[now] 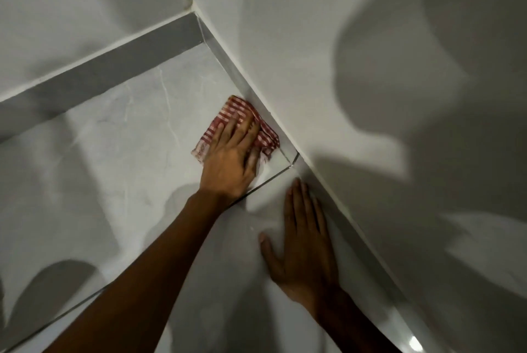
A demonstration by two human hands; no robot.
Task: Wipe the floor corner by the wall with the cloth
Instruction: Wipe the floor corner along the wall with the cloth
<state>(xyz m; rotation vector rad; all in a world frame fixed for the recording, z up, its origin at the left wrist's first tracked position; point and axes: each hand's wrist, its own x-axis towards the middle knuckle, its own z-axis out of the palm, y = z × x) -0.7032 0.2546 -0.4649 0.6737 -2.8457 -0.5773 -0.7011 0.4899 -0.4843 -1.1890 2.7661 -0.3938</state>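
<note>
A red-and-white checked cloth (236, 109) lies crumpled on the pale grey floor tile, against the skirting of the right wall. My left hand (231, 159) presses down on it with fingers spread over the fabric, hiding its near part. My right hand (302, 244) rests flat on the floor closer to me, palm down, its fingers alongside the same skirting and holding nothing. The floor corner (199, 36), where the two walls meet, is farther away, beyond the cloth.
A grey skirting strip (114, 70) runs along the left wall, and a second one follows the white right wall (370, 39). A tile joint (268, 181) crosses the floor between my hands. Large shadows fall over the walls and floor.
</note>
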